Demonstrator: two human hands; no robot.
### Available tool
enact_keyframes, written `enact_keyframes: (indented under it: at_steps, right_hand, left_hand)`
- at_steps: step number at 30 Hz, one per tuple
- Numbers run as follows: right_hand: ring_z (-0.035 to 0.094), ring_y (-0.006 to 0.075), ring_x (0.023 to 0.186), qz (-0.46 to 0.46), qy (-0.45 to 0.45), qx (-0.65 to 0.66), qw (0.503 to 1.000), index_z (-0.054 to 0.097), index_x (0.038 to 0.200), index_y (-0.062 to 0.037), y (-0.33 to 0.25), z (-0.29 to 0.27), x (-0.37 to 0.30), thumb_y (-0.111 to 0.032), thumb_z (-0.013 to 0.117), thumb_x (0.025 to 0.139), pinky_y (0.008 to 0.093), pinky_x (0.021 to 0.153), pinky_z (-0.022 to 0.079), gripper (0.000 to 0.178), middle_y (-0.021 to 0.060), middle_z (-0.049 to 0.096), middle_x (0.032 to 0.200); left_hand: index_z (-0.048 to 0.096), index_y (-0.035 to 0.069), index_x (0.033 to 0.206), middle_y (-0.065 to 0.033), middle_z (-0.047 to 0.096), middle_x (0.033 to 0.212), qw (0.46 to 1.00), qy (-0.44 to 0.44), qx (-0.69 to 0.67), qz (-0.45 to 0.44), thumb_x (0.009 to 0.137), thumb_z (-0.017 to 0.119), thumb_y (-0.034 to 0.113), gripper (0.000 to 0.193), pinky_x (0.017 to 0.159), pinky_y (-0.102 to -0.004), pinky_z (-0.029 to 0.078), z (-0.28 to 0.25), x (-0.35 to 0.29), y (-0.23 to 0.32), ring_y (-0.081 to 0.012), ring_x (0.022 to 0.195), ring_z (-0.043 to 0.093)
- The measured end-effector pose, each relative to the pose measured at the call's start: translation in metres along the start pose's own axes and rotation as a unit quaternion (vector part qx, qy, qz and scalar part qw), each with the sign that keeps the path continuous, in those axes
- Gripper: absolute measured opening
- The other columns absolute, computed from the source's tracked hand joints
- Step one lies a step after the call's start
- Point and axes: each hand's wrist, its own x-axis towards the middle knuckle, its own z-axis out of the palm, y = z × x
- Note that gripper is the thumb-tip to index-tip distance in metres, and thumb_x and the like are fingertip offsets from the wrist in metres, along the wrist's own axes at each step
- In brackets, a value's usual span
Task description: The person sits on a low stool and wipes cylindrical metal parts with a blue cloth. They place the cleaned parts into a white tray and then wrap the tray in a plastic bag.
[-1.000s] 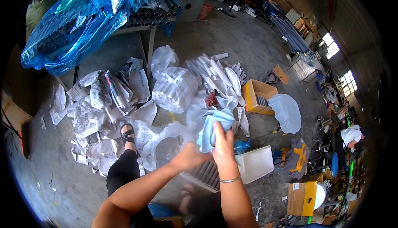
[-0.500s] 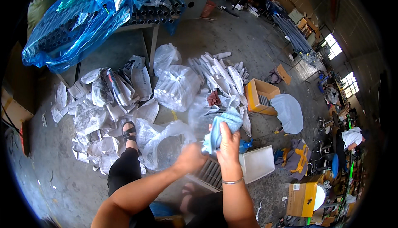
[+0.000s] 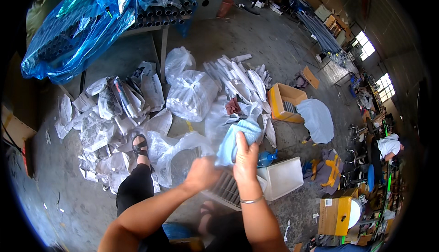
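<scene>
My right hand (image 3: 246, 159) is closed around a light blue cloth (image 3: 238, 137), its thumb pressed along the top. To its left, my left hand (image 3: 202, 173) is curled into a fist beside the cloth's lower edge. Motion blurs that hand, and whatever it grips cannot be made out. Below both hands lies a container of grey tubes (image 3: 229, 187) in a row, partly covered by my right forearm. A blue bottle (image 3: 266, 158) stands just right of my right hand, by a white tray (image 3: 286, 178).
Crumpled newspaper (image 3: 103, 133) and clear plastic bags (image 3: 192, 94) cover the floor ahead. Paper-wrapped rolls (image 3: 240, 75) lie beyond, near an open cardboard box (image 3: 289, 97). A rack of pipes under blue plastic (image 3: 68, 46) stands far left. At right, a person (image 3: 388, 146) works.
Both hands have shifted slightly left, the right one carrying the cloth. The cloth now hangs more spread out. The view has turned a little.
</scene>
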Motion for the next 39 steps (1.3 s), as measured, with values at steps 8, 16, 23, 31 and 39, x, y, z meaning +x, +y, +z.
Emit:
enact_keyframes:
  at_steps: [8, 16, 23, 31, 39]
  right_hand:
    - [0.05, 0.0133, 0.071, 0.048, -0.218, 0.251, 0.942, 0.049, 0.077, -0.0105, -0.014, -0.025, 0.01, -0.042, 0.067, 0.083, 0.0531, 0.103, 0.038, 0.037, -0.0004, 0.045, 0.067]
    - [0.057, 0.0197, 0.073, 0.059, -0.077, 0.144, 0.985, 0.054, 0.088, -0.0056, -0.017, -0.014, 0.003, -0.042, 0.065, 0.085, 0.0478, 0.092, 0.047, 0.038, 0.0054, 0.056, 0.074]
    - [0.064, 0.0274, 0.083, 0.105, -0.156, 0.173, 0.967, 0.056, 0.09, -0.0016, 0.002, -0.014, 0.009, -0.044, 0.06, 0.088, 0.0439, 0.086, 0.051, 0.043, 0.0101, 0.061, 0.083]
    - [0.063, 0.0147, 0.078, 0.145, -0.239, 0.103, 0.955, 0.058, 0.102, 0.0004, -0.008, -0.002, -0.011, -0.025, 0.061, 0.088, 0.0287, 0.062, 0.052, 0.029, 0.0123, 0.066, 0.096]
    - [0.062, 0.021, 0.08, -0.043, -0.246, -0.118, 0.961, 0.059, 0.097, 0.003, -0.004, -0.004, -0.001, -0.021, 0.068, 0.082, 0.0354, 0.072, 0.049, 0.029, 0.0116, 0.066, 0.089]
  left_hand:
    - [0.056, -0.002, 0.107, -0.0045, 0.051, 0.067, 0.681, -0.384, -0.612, -0.121, 0.088, 0.057, 0.049, 0.055, 0.051, -0.0269, 0.048, -0.029, -0.002, 0.006, -0.0137, 0.061, 0.053]
    - [0.053, -0.003, 0.104, -0.0044, 0.051, 0.064, 0.862, -0.245, -0.437, -0.076, 0.093, 0.055, 0.038, 0.042, 0.048, -0.0283, 0.044, -0.02, 0.001, 0.007, -0.0136, 0.054, 0.051]
    - [0.053, -0.002, 0.101, -0.0059, 0.059, 0.072, 0.805, -0.23, -0.536, -0.113, 0.093, 0.057, 0.032, 0.035, 0.058, -0.0318, 0.049, -0.025, 0.005, 0.003, -0.0178, 0.061, 0.06]
    - [0.062, -0.005, 0.088, -0.0076, 0.063, 0.073, 0.888, -0.093, -0.446, -0.059, 0.086, 0.063, 0.011, 0.015, 0.06, -0.026, 0.048, -0.016, 0.003, -0.008, -0.012, 0.064, 0.058]
    - [0.061, -0.003, 0.104, -0.0067, 0.064, 0.086, 0.95, 0.002, -0.311, -0.021, 0.083, 0.067, 0.011, 0.025, 0.072, -0.0278, 0.048, -0.043, 0.02, -0.025, -0.0109, 0.079, 0.057]
